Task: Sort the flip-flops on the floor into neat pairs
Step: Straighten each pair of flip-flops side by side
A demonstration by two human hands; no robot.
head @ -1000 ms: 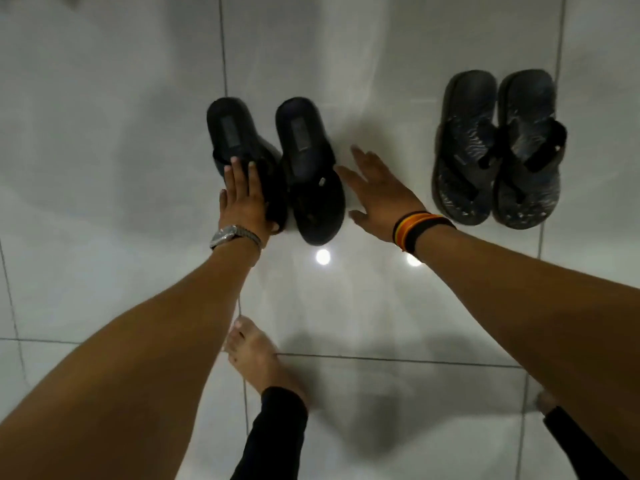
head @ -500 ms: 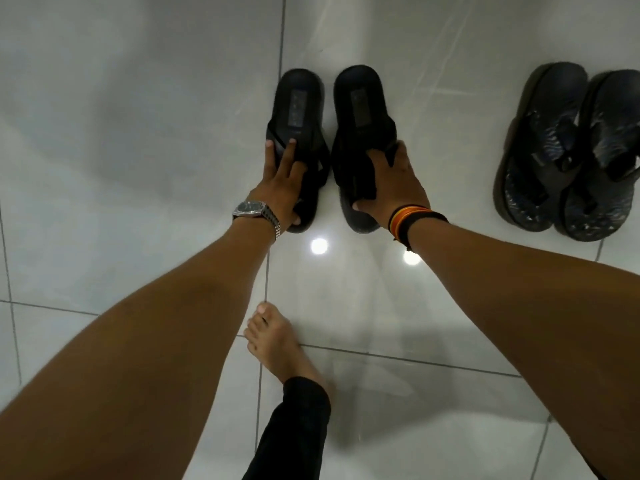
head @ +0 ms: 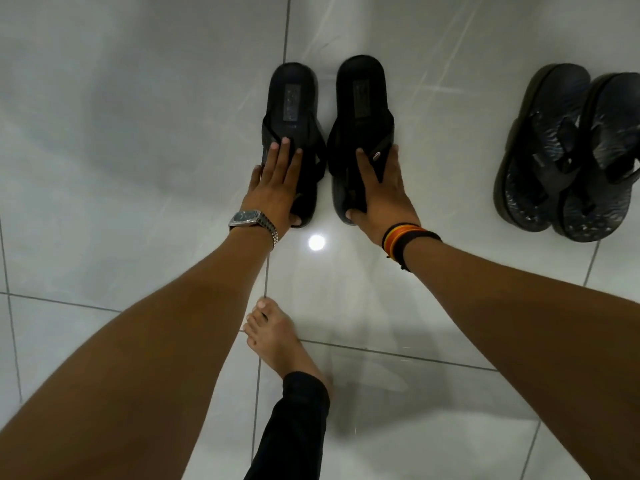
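Black flip-flops sit under both hands, one each. Left hand [head: 277,181] lies flat, fingers spread a little, palm pressing on the straps and toe end of the left flip-flop [head: 292,109], thumb at the near toe edge; more a press than a grip. Right hand [head: 379,192] is wrapped over the right flip-flop [head: 360,98]: fingers across the strap, thumb hooked at the near toe edge, so it holds that one.

Both shoes run long axis near-to-far, heels at the far end, toes near, straight out ahead of the wrists. They are roughly parallel, close beside each other with a thin strip of floor [head: 138,133] between them (straps nearly touching mid-length, hard to tell). Right heel reaches a bit farther than the left.

Likely next move: slide the two together sideways and even up the ends. Each hand is already on its own shoe, so neither has to reach. The gap lies inward from both palms.

Farther right, well apart, the patterned pair [head: 568,157] is already side by side and touching, tilted slightly. Judged nearly done. Bare foot [head: 277,341] is near, clear of the shoes.
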